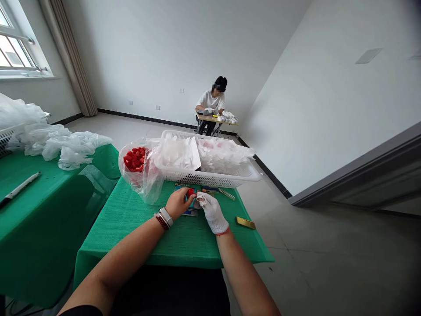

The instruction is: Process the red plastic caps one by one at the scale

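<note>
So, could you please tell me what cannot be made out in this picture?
All in the head view:
Red piece: full shape, partly covered by the left hand; grip too small.
Basket: much of its floor, covered by plastic.
Second basket: cut off by the left edge.
Co-worker's hands: what they hold, too small.

The left hand [177, 203] hides a red piece [190, 192] — partly.
</note>
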Demonstrator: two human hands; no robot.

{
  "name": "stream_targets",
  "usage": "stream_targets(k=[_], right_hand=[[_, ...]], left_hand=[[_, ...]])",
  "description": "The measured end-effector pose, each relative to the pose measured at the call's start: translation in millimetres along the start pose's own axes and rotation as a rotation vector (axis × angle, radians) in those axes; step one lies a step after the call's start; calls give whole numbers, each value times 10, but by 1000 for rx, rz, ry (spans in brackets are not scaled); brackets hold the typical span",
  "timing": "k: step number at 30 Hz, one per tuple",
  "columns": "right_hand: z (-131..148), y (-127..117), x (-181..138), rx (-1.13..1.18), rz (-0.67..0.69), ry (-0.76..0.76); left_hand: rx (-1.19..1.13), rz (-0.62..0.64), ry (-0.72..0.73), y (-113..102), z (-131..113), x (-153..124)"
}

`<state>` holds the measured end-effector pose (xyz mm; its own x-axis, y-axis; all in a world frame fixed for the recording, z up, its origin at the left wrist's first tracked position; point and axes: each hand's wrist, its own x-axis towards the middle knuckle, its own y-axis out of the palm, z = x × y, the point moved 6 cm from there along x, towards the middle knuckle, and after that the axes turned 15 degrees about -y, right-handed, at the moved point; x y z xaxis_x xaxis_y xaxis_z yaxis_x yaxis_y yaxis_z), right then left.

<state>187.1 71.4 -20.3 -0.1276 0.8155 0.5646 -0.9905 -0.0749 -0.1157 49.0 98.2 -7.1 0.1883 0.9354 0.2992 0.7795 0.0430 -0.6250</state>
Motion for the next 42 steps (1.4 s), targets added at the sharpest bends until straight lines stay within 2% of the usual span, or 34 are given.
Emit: stream_targets(k=[16,23,33,42], right_hand=[[18,-8,7,-99,4,-25],[7,-13,11,-85,0,-12],[23,-23,35,-62,-34,3],[44,-30,42,-8,-57,12]], left_hand=[[14,5,-6,-6,14,19],[-197,22,41,-67,-33,12],[-282,58,110,-89,-80,-7],[-160,113,-10,9,-3,26]])
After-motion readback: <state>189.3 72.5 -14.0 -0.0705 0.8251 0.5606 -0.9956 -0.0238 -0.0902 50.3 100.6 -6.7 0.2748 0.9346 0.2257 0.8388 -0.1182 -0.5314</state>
